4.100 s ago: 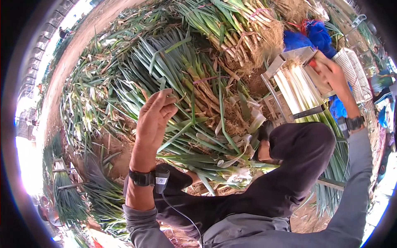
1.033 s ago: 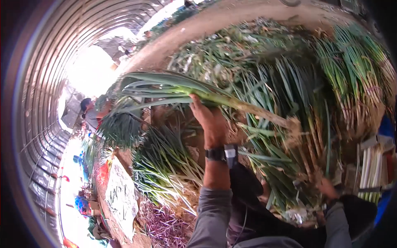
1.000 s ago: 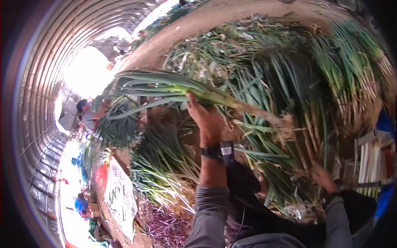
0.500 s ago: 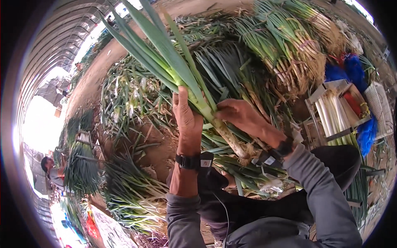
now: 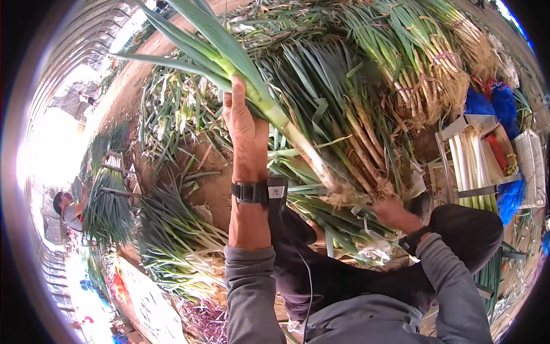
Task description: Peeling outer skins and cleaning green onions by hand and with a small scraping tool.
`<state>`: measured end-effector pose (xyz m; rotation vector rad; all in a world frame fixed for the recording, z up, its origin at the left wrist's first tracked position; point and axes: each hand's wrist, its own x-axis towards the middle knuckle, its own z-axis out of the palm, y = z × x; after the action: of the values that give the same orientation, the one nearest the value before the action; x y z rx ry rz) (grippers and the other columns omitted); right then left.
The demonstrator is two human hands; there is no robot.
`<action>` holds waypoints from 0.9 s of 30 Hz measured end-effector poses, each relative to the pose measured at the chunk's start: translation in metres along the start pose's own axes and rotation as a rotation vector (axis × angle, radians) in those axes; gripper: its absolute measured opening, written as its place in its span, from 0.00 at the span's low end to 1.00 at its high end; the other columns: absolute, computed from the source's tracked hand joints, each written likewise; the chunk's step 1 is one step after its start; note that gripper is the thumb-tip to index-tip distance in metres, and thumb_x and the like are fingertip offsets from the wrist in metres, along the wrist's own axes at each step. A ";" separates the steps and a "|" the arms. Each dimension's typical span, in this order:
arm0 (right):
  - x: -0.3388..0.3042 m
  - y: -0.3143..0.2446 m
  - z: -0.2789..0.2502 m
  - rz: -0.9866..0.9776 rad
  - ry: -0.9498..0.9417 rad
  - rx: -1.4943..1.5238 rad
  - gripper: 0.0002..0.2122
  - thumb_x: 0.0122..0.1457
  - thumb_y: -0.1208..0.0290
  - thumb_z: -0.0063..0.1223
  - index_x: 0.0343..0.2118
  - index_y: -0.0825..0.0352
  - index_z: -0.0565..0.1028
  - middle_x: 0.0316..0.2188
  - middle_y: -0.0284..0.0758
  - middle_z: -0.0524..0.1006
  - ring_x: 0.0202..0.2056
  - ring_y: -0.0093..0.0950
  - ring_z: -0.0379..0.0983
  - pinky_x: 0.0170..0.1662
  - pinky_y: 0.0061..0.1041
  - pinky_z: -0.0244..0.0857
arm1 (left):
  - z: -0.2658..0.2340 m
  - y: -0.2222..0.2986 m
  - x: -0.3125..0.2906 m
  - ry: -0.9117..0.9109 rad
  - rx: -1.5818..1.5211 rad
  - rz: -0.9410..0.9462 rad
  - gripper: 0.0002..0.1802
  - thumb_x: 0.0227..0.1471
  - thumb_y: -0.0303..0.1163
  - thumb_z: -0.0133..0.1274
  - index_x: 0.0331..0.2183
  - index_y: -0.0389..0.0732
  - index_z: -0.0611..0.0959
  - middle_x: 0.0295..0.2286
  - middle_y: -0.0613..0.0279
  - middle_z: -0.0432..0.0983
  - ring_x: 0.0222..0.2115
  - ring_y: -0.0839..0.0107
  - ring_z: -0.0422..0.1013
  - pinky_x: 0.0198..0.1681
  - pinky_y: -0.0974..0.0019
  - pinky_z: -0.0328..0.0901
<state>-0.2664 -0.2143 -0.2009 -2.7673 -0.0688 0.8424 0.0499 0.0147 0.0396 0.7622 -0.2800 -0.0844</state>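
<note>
My left hand (image 5: 247,127) is closed around the upper stem of a large green onion (image 5: 309,153), thumb pointing up. The stalk slants, with its broad green leaves fanning to the upper left and its pale root end down to the right. Just beyond those roots is my right hand (image 5: 396,215), low and blurred; its fingers cannot be made out clearly. Behind the held stalk lies a pile of untrimmed green onions (image 5: 358,137) with dirty brown stems and roots.
Tied bundles of green onions (image 5: 432,69) lie at the upper right. A metal rack (image 5: 484,186) at the right holds cleaned white stalks. Stripped leaves (image 5: 172,120) litter the ground ahead, and more stalks (image 5: 177,241) lie at the left. Another person (image 5: 69,209) sits far left.
My right hand has moved from the stem down and right, past the root end. A side leaf no longer stands out from the stem. The left hand still holds the green onion, slightly further left.
</note>
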 end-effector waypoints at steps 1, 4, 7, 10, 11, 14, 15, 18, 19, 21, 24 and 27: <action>0.000 0.017 0.032 -0.010 0.007 -0.005 0.15 0.58 0.60 0.55 0.42 0.64 0.77 0.37 0.41 0.80 0.41 0.44 0.78 0.42 0.42 0.70 | -0.003 0.005 0.003 0.034 -0.007 0.031 0.14 0.60 0.35 0.58 0.46 0.43 0.75 0.35 0.64 0.76 0.32 0.71 0.74 0.34 0.65 0.73; -0.010 0.020 0.032 0.023 0.235 0.240 0.15 0.61 0.57 0.53 0.43 0.64 0.78 0.39 0.40 0.80 0.44 0.44 0.77 0.44 0.43 0.69 | -0.001 0.006 -0.007 -0.008 0.057 -0.002 0.14 0.60 0.35 0.57 0.46 0.43 0.76 0.35 0.65 0.76 0.32 0.72 0.74 0.34 0.66 0.72; -0.003 -0.041 -0.125 -0.096 0.702 0.667 0.14 0.64 0.63 0.54 0.46 0.67 0.76 0.42 0.45 0.79 0.46 0.39 0.77 0.44 0.38 0.70 | 0.012 -0.004 -0.024 -0.041 0.041 -0.061 0.16 0.61 0.38 0.57 0.47 0.41 0.76 0.35 0.63 0.76 0.33 0.71 0.73 0.37 0.64 0.72; 0.013 -0.084 -0.208 -0.359 0.796 0.959 0.15 0.63 0.71 0.58 0.51 0.68 0.74 0.47 0.41 0.79 0.46 0.29 0.77 0.51 0.27 0.71 | 0.013 -0.020 -0.030 -0.018 0.072 -0.110 0.19 0.61 0.41 0.56 0.48 0.39 0.76 0.35 0.60 0.77 0.34 0.68 0.74 0.39 0.62 0.71; 0.025 -0.093 -0.223 -0.442 0.717 1.259 0.18 0.62 0.71 0.59 0.53 0.70 0.73 0.49 0.40 0.77 0.47 0.30 0.76 0.55 0.27 0.69 | 0.012 -0.025 -0.029 -0.079 0.053 -0.140 0.20 0.61 0.42 0.56 0.47 0.38 0.76 0.35 0.59 0.77 0.34 0.68 0.74 0.40 0.63 0.71; 0.040 -0.115 -0.262 -0.697 0.648 1.355 0.17 0.60 0.72 0.61 0.51 0.72 0.72 0.46 0.40 0.78 0.44 0.27 0.76 0.52 0.25 0.70 | 0.014 -0.035 -0.033 -0.106 0.050 -0.186 0.21 0.61 0.44 0.55 0.46 0.36 0.77 0.35 0.56 0.79 0.36 0.67 0.75 0.43 0.64 0.72; 0.043 -0.117 -0.263 -0.697 0.648 1.354 0.17 0.60 0.72 0.61 0.51 0.72 0.72 0.46 0.40 0.78 0.44 0.27 0.76 0.52 0.25 0.70 | 0.015 -0.036 -0.034 -0.145 0.051 -0.208 0.21 0.61 0.44 0.56 0.45 0.35 0.78 0.35 0.56 0.79 0.36 0.67 0.76 0.43 0.64 0.72; 0.049 -0.120 -0.262 -0.740 0.743 1.443 0.15 0.59 0.73 0.63 0.47 0.71 0.73 0.41 0.36 0.79 0.41 0.23 0.75 0.48 0.23 0.70 | 0.019 -0.039 -0.037 -0.167 0.065 -0.236 0.21 0.61 0.45 0.56 0.42 0.35 0.79 0.35 0.56 0.79 0.36 0.67 0.76 0.43 0.64 0.72; 0.047 -0.121 -0.262 -0.708 0.726 1.497 0.14 0.59 0.73 0.64 0.45 0.70 0.73 0.39 0.34 0.79 0.40 0.21 0.75 0.46 0.22 0.70 | 0.019 -0.038 -0.037 -0.196 0.059 -0.246 0.21 0.61 0.45 0.56 0.42 0.35 0.79 0.35 0.56 0.79 0.35 0.68 0.76 0.43 0.64 0.72; 0.047 -0.119 -0.264 -0.616 0.710 1.491 0.13 0.56 0.73 0.66 0.41 0.68 0.74 0.35 0.31 0.79 0.37 0.18 0.75 0.43 0.20 0.70 | 0.021 -0.037 -0.038 -0.207 0.062 -0.244 0.21 0.60 0.45 0.56 0.41 0.34 0.79 0.35 0.56 0.79 0.34 0.69 0.76 0.41 0.65 0.73; 0.046 -0.114 -0.274 -0.647 0.695 1.370 0.13 0.55 0.73 0.67 0.40 0.68 0.74 0.34 0.31 0.79 0.36 0.18 0.74 0.42 0.20 0.70 | 0.019 -0.042 -0.040 -0.198 0.036 -0.213 0.22 0.60 0.45 0.57 0.41 0.34 0.78 0.34 0.58 0.79 0.34 0.70 0.76 0.40 0.66 0.73; 0.034 -0.119 -0.280 -0.603 0.643 1.335 0.11 0.55 0.74 0.67 0.38 0.67 0.75 0.33 0.29 0.78 0.35 0.18 0.73 0.42 0.21 0.69 | 0.021 -0.046 -0.042 -0.210 0.000 -0.212 0.17 0.61 0.41 0.56 0.42 0.36 0.77 0.34 0.59 0.79 0.33 0.72 0.75 0.38 0.67 0.72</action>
<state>-0.0799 -0.1573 0.0349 -1.4571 -0.1412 -0.2009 0.0050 -0.0252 0.0131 0.7821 -0.3974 -0.3663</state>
